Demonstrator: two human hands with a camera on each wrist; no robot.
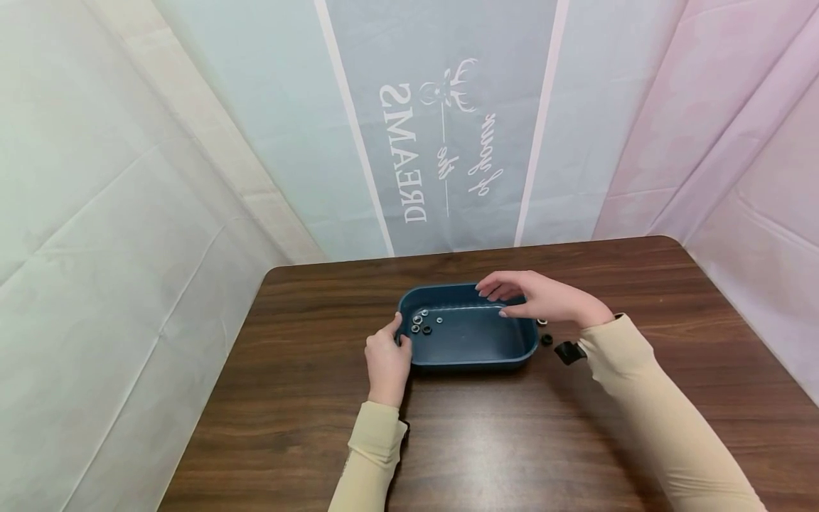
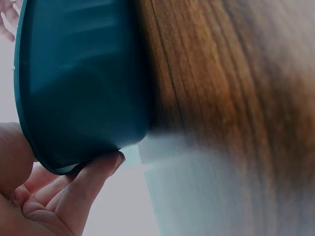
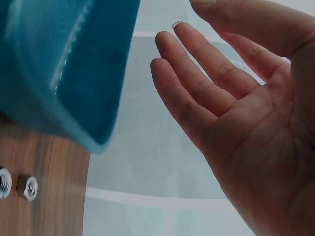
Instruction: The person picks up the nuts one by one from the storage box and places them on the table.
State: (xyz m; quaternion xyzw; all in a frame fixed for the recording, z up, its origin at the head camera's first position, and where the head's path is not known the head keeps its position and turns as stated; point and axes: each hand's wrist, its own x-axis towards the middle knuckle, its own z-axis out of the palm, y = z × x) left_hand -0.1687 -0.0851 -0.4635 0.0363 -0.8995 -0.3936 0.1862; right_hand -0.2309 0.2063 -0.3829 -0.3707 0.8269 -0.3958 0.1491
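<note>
A dark blue rectangular plastic bin (image 1: pixel 473 364) rests on the wooden table. My left hand (image 1: pixel 388 359) grips its left end, with the thumb at the rim and fingers round the outer wall, as the left wrist view shows. Several small nuts (image 1: pixel 417 321), silver and dark, lie on the bin's floor near that end. Above the bin's right side hovers my right hand (image 1: pixel 540 295), fingers loosely bent and apart; its palm (image 3: pixel 251 132) holds nothing. Just outside the right end, a silver nut (image 3: pixel 4 183) and a dark-sided nut (image 3: pixel 28 188) sit on the table.
The dark wood-grain table (image 1: pixel 307 398) extends around the bin on all sides. A printed cloth backdrop (image 1: pixel 448 142) hangs behind its far edge, with pale cloth walls at left and right. A black strap piece (image 1: pixel 568 352) sticks out from the right sleeve's cuff.
</note>
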